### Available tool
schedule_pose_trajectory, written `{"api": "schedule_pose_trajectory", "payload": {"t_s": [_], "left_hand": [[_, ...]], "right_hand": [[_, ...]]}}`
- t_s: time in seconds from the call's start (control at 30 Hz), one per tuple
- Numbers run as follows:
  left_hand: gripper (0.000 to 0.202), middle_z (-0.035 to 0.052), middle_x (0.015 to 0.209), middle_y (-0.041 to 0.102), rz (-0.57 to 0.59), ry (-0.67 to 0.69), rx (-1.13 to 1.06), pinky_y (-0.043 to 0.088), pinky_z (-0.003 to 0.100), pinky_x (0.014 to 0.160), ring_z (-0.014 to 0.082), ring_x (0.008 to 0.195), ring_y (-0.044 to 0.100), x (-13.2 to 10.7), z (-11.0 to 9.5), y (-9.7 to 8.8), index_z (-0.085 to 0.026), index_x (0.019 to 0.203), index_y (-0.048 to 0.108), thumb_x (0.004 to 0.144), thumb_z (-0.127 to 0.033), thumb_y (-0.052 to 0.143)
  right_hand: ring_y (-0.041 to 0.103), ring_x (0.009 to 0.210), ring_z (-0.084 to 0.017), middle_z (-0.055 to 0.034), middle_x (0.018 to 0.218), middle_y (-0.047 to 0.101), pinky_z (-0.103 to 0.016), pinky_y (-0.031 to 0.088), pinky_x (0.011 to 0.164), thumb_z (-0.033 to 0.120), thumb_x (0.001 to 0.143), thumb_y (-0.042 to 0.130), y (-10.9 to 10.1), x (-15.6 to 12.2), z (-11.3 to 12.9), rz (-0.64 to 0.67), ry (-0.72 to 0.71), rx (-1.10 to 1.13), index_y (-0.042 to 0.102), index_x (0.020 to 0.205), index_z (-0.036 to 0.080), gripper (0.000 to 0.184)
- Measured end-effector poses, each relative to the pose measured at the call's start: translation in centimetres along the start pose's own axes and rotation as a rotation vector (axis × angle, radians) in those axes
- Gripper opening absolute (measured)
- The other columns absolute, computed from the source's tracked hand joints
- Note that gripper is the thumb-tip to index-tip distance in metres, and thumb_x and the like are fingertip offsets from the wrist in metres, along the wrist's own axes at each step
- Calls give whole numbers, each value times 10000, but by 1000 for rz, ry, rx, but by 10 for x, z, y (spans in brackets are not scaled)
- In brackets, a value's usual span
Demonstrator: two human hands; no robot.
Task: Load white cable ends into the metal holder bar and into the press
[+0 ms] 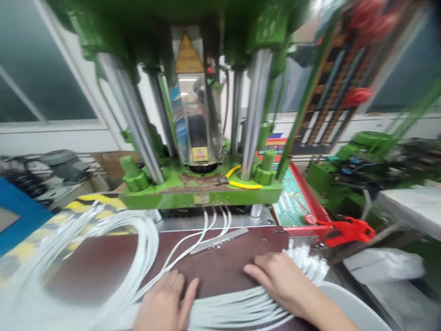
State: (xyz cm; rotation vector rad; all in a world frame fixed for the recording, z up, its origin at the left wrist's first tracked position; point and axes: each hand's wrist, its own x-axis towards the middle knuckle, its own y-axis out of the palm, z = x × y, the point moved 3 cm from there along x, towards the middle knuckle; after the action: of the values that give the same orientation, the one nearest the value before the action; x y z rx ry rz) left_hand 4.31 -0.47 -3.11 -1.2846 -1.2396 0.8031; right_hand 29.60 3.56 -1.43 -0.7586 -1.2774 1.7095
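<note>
A bundle of white cables runs sideways across the brown board at the bottom. My left hand lies on its left part, palm down, thumb stretched out away from the fingers. My right hand rests over the right part, its thumb pointing left and apart from the fingers, some of which are hidden. White connectors show just beyond my right hand. Several thin cables run from near my left hand up under the green press. A flat metal strip lies on the board in front of both hands.
The green press stands ahead, with yellow-handled pliers on its base. A coil of white cables lies at left. At right are a control panel, a red tool, a plastic bag and a pale round container.
</note>
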Motion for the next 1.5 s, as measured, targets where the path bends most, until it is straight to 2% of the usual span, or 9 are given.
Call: {"api": "schedule_pose_trajectory", "payload": {"t_s": [0.13, 0.3, 0.4, 0.57, 0.73, 0.9, 1.13, 1.3, 1.5], "left_hand": [[349, 48, 747, 578, 112, -42, -47, 406, 364, 685, 231, 743, 560, 13, -14, 2, -215, 699, 473, 925, -400, 282], [364, 44, 794, 554, 207, -12, -185, 383, 351, 706, 229, 807, 528, 11, -11, -10, -210, 669, 438, 912, -441, 299], [321, 14, 795, 538, 281, 8, -301, 369, 320, 703, 213, 818, 514, 12, -8, -22, -209, 656, 435, 845, -467, 464], [146, -57, 791, 527, 418, -35, -564, 351, 240, 707, 148, 829, 511, 15, 0, -31, -234, 713, 548, 720, -293, 681], [93, -56, 806, 517, 465, -75, -731, 355, 219, 711, 126, 815, 503, 18, 8, -37, -222, 733, 574, 768, -293, 623], [136, -60, 695, 499, 561, -126, -756, 337, 221, 572, 125, 667, 472, 21, 14, -39, -208, 776, 576, 782, -343, 574], [83, -30, 802, 555, 513, -44, -659, 361, 238, 713, 164, 815, 522, 23, 13, -34, -242, 753, 669, 702, -306, 676], [163, -22, 753, 555, 547, -92, -801, 355, 222, 617, 135, 699, 503, 27, 18, -37, -213, 760, 689, 748, -363, 624], [277, 23, 677, 637, 687, -177, -1156, 336, 219, 526, 108, 553, 483, 26, 27, -34, -145, 758, 665, 781, -406, 576]], "right_hand": [[588, 642, -166, -6, 657, 612, -281, 326, 599, 479, 929, 262, 2, 0, -15, 31, 63, -15, 514, 653, 219, 455], [553, 692, -179, -21, 704, 577, -293, 355, 631, 453, 915, 336, -10, 20, 2, -58, -32, -103, 516, 683, 208, 383], [523, 802, -187, -31, 813, 564, -296, 381, 699, 392, 883, 457, -19, 44, 17, -141, -134, -104, 547, 808, 197, 228], [489, 882, -196, -29, 895, 553, -310, 377, 775, 334, 804, 608, -11, 72, 27, -135, -224, -90, 566, 907, 205, 171], [489, 846, -174, -5, 869, 551, -285, 375, 748, 276, 808, 606, -3, 58, 20, -73, -225, 15, 541, 856, 203, 109], [500, 833, -168, 13, 838, 559, -273, 378, 715, 282, 804, 604, -12, 38, 19, -11, -152, 106, 532, 826, 218, 99], [524, 830, -160, 20, 827, 578, -265, 373, 717, 419, 874, 472, -23, 25, 47, 87, -178, 200, 583, 854, 264, 191], [551, 840, -170, 10, 859, 605, -265, 384, 738, 495, 879, 411, -23, 22, 54, 199, -189, 286, 603, 913, 282, 288], [557, 885, -171, 20, 931, 610, -260, 374, 782, 449, 819, 551, -27, 20, 54, 187, -175, 319, 584, 977, 303, 218]]}}
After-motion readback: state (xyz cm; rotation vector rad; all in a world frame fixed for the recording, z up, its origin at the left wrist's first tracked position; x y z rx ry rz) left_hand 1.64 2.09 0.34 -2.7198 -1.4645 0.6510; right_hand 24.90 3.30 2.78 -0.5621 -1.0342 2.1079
